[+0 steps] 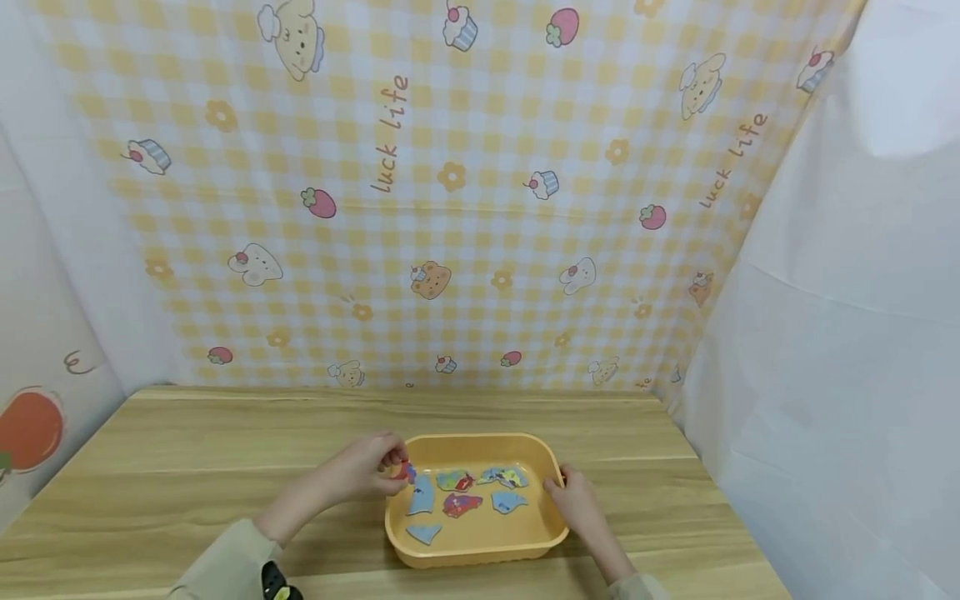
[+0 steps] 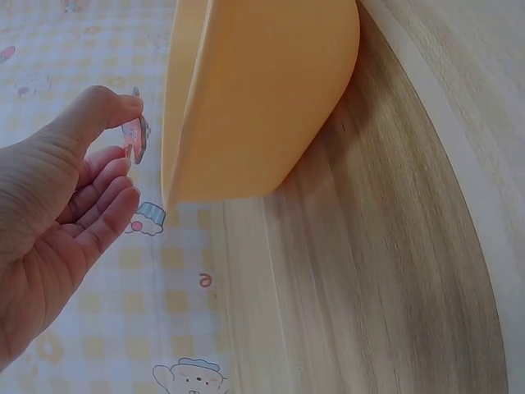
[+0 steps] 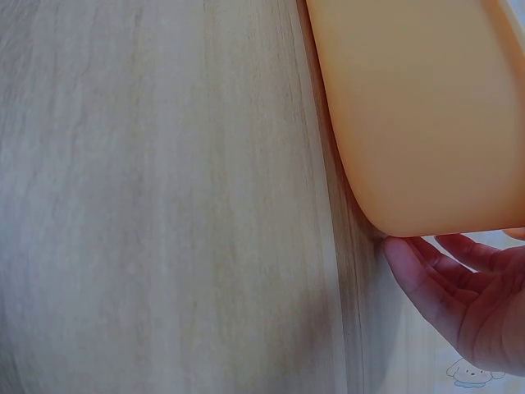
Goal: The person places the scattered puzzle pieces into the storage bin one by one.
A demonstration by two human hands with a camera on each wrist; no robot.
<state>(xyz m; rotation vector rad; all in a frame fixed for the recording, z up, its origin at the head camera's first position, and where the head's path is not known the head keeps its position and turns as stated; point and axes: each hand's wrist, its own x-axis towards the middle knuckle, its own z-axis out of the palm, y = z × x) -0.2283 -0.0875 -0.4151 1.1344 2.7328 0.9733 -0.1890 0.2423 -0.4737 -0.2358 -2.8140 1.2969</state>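
A shallow yellow-orange plastic tray [image 1: 517, 533] sits on the wooden table. Inside it lie several flat, irregular printed puzzle pieces, among them a red and purple piece [image 1: 462, 505], a blue piece [image 1: 509, 502] and a small blue piece [image 1: 423, 533]. At the tray's left rim, my left hand [image 1: 371, 467] pinches a red and purple puzzle piece [image 1: 407, 473] between thumb and fingers; the left wrist view shows this piece [image 2: 136, 138] nearly edge-on. My right hand [image 1: 576, 502] grips the tray's right rim. In the right wrist view its fingers [image 3: 426, 283] touch the tray's outer wall.
The wood-grain table [image 1: 225, 450] extends around the tray on all sides. Behind it hangs a yellow checked cloth [image 1: 480, 250] with cartoon prints. A white sheet [image 1: 840, 333] hangs on the right, and another pale sheet [image 1: 45, 275] on the left.
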